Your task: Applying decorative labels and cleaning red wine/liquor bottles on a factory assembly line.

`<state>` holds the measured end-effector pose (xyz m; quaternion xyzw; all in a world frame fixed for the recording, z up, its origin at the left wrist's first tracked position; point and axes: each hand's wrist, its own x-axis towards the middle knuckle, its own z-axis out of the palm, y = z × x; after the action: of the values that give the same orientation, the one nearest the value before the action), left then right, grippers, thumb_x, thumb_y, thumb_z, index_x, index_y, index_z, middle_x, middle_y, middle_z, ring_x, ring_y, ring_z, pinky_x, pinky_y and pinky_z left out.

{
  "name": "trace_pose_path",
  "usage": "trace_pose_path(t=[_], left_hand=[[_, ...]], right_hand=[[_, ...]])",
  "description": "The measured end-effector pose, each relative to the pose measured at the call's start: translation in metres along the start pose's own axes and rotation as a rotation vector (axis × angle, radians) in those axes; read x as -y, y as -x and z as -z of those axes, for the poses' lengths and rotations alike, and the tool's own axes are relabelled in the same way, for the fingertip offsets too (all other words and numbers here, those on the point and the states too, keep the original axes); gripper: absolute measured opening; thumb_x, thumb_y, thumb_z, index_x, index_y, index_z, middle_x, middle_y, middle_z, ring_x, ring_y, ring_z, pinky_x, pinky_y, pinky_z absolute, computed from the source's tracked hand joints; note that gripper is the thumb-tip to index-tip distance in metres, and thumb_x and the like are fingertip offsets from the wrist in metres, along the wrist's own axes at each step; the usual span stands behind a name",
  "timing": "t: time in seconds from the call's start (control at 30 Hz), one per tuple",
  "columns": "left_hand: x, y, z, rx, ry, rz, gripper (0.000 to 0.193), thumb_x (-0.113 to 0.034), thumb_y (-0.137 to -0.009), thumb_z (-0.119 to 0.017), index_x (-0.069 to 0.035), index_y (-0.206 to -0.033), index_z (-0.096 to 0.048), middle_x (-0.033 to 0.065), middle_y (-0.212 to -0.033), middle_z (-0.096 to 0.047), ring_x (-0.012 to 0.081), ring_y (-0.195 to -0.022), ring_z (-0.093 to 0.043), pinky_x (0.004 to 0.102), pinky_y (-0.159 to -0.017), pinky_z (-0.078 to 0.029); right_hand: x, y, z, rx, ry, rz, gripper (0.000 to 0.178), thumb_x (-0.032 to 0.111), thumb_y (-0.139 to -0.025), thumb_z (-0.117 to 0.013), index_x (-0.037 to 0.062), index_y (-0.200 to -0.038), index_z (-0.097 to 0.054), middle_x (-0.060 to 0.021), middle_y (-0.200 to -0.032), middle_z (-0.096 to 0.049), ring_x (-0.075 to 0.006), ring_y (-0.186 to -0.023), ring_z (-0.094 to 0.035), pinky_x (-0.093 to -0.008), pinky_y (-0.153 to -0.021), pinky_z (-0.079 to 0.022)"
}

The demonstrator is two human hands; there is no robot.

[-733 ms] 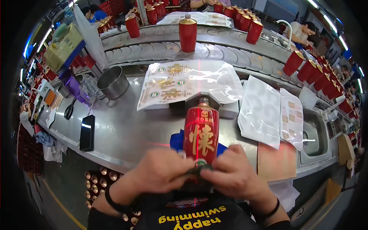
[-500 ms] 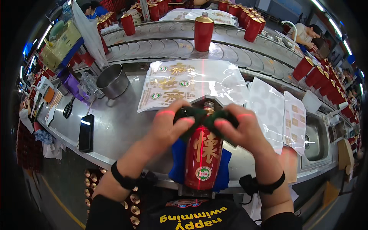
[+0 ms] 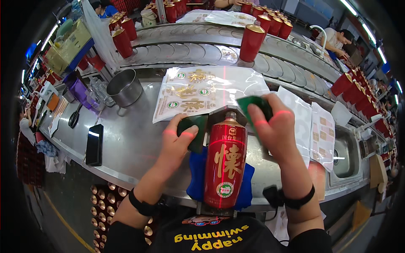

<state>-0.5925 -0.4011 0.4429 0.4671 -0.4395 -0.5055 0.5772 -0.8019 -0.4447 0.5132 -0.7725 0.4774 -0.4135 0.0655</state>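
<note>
A red bottle (image 3: 223, 139) with gold lettering and a round green-and-white emblem lies tilted in front of me, its neck pointing away. Beneath it, a blue pad (image 3: 195, 175) shows on both sides. My left hand (image 3: 176, 139) is closed on a dark green flat scraper (image 3: 201, 126) just left of the bottle's shoulder. My right hand (image 3: 276, 126) grips a second green scraper (image 3: 248, 104), raised to the right of the bottle neck. Both scrapers appear apart from the bottle. A thin red light line crosses the bottle and my hands.
Behind the bottle lie decal sheets (image 3: 240, 82), with more white sheets (image 3: 295, 109) at right. A steel pot (image 3: 124, 90), black phone (image 3: 94, 145) and scissors (image 3: 74, 117) occupy the left. A conveyor (image 3: 181, 52) carries red bottles beyond; a sink (image 3: 346, 160) sits right.
My hands have parted from the bottle's shoulder: the left moved left and slightly down, the right moved up and right. The bottle's upper front is uncovered. Bottles on the conveyor have shifted right.
</note>
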Motion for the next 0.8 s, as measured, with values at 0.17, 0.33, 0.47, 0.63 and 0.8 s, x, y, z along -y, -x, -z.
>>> trace_pose_path(t=[0.17,0.33,0.47,0.63,0.8], left_hand=[[-0.004,0.016,-0.026,0.152,-0.044,-0.085,0.029,-0.018,-0.093,-0.062,0.0,-0.115,-0.055,0.0042,-0.099,-0.064,0.0089,-0.09,-0.059,0.0248,-0.08,-0.049],[0.02,0.019,-0.018,0.089,0.265,0.086,0.028,-0.02,-0.094,-0.061,-0.002,-0.114,-0.056,0.003,-0.098,-0.064,0.0079,-0.087,-0.06,0.0239,-0.076,-0.051],[0.009,0.037,-0.003,0.062,-0.164,-0.311,0.029,-0.015,-0.089,-0.068,-0.002,-0.113,-0.059,0.0078,-0.094,-0.066,0.0183,-0.082,-0.065,0.0304,-0.071,-0.052],[-0.033,0.093,0.007,0.526,-0.545,-0.388,0.03,-0.013,-0.082,-0.071,-0.002,-0.109,-0.062,0.0154,-0.093,-0.065,0.0301,-0.083,-0.065,0.0369,-0.074,-0.051],[0.003,0.071,-0.002,0.254,-0.172,-0.027,0.031,-0.019,-0.093,-0.061,0.0,-0.117,-0.055,0.0057,-0.104,-0.061,0.0126,-0.096,-0.057,0.0302,-0.083,-0.049]], right_hand=[[-0.01,0.063,-0.025,-0.002,-0.504,-0.307,0.022,0.021,-0.094,-0.069,0.0002,-0.1,-0.062,0.0008,-0.082,-0.063,-0.0057,-0.073,-0.054,-0.0211,-0.065,-0.045],[-0.054,0.087,-0.043,-0.071,-0.636,-0.504,0.019,0.018,-0.092,-0.068,0.0004,-0.098,-0.062,-0.0105,-0.076,-0.066,-0.0171,-0.07,-0.062,-0.0316,-0.063,-0.049],[-0.03,0.08,-0.011,-0.171,0.077,0.17,0.016,0.013,-0.082,-0.074,0.0086,-0.094,-0.064,-0.0049,-0.079,-0.059,-0.0249,-0.072,-0.059,-0.0375,-0.068,-0.04],[0.032,0.113,0.034,0.39,-0.411,0.475,0.018,0.015,-0.074,-0.078,0.012,-0.088,-0.067,-0.0029,-0.077,-0.056,-0.0209,-0.071,-0.056,-0.0361,-0.071,-0.037],[0.003,0.121,0.01,0.269,-0.548,-0.384,0.02,0.017,-0.091,-0.069,-0.0002,-0.098,-0.062,-0.0046,-0.082,-0.061,-0.0066,-0.073,-0.056,-0.0238,-0.063,-0.045]])
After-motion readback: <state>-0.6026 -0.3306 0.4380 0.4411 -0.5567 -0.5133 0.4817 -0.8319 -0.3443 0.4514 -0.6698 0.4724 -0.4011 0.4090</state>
